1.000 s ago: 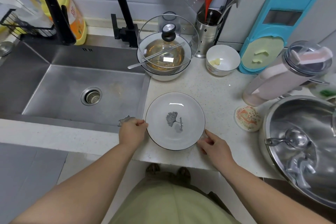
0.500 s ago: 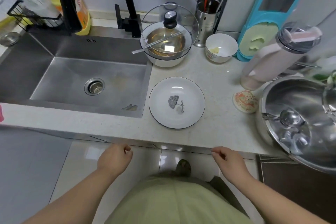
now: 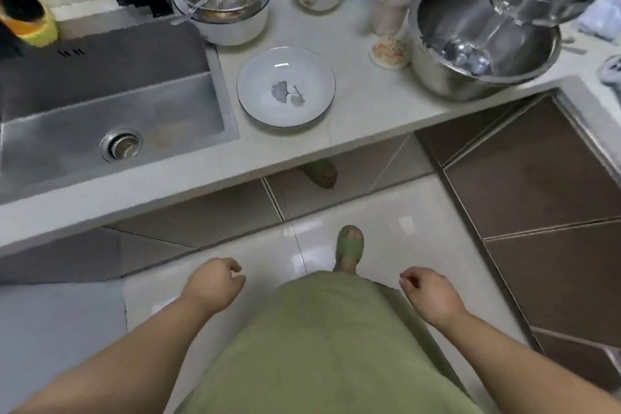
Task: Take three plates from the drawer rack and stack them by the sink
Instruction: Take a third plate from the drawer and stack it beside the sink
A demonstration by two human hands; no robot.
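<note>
We see plates (image 3: 286,87) stacked near the worktop (image 3: 363,118) front edge beside the sink (image 3: 111,111); left hand (image 3: 212,286) and right hand (image 3: 431,292) low, fingers loosely curled, empty.

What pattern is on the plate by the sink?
Grey leaf print on white, thin dark rim: plate, head view.
</note>
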